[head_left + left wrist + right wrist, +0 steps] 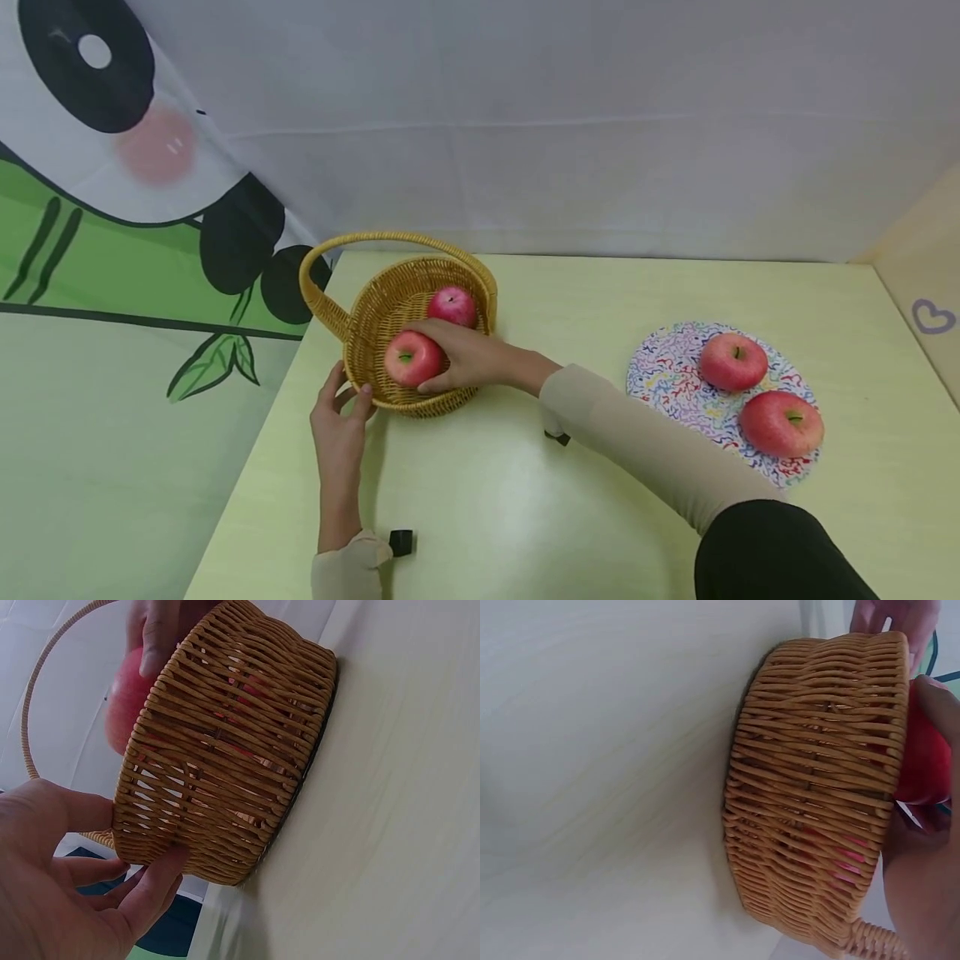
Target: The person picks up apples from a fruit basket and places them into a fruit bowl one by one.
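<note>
A round wicker basket (375, 321) with an arched handle stands at the back left of the table. My left hand (341, 433) holds its near left rim, fingers and thumb against the weave (217, 765). My right hand (476, 354) grips a red apple (407, 360) at the basket's mouth, fingers over its far side and thumb on the near side. In the right wrist view this apple (922, 761) shows above the rim, partly hidden by the hand. A second, darker pink apple (453, 305) lies inside the basket at the back right.
On the right of the table lies a round plate or mat (663, 367) with a multicoloured squiggle pattern. Two red apples (733, 362) rest on it, near its right side. A white cloth (562, 183) hangs behind the table, and a panda-printed cloth (135, 250) is at the left.
</note>
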Demonstrator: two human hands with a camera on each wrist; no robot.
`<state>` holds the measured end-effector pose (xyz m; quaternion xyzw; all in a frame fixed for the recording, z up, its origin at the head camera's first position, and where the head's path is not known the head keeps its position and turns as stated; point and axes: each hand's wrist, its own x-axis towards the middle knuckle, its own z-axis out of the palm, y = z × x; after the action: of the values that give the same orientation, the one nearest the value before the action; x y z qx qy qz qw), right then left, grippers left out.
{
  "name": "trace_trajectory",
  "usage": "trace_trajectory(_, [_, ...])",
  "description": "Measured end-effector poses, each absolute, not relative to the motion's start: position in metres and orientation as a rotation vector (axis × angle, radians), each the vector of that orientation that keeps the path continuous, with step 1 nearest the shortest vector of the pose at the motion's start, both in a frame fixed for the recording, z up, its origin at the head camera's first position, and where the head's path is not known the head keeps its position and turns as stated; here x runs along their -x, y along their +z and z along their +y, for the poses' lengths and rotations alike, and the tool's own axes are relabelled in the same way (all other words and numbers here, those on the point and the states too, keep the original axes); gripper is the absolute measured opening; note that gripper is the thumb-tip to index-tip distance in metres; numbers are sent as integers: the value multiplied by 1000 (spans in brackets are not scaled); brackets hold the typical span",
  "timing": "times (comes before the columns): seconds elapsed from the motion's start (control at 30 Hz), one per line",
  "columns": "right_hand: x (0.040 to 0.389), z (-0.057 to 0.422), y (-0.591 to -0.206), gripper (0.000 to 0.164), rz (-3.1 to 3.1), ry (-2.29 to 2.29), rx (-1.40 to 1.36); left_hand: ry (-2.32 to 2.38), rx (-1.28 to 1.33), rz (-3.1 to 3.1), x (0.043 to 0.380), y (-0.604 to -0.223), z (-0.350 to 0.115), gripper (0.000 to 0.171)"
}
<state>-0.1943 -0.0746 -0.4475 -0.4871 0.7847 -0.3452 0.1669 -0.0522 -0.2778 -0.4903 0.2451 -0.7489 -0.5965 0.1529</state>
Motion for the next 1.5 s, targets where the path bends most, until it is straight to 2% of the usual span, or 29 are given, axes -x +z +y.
trace_trajectory(0.47, [184,-45,-433,87,2245,-1214,1335,-1697,-691,-2140,54,-492,-277,62])
trace_trajectory(0.8, [174,-19,-425,95,2302,-1261,1343,-1711,-691,-2125,52,-492,-278,61])
trace_trajectory(1.0, [166,0,-425,92,2321,-1359,1344,-1721,-665,-2126,51,-493,-278,61])
trace_trajectory(1.5, [148,39,-433,91,2449,-1611,1116,-1719,-682,-2134,50,-490,-276,62])
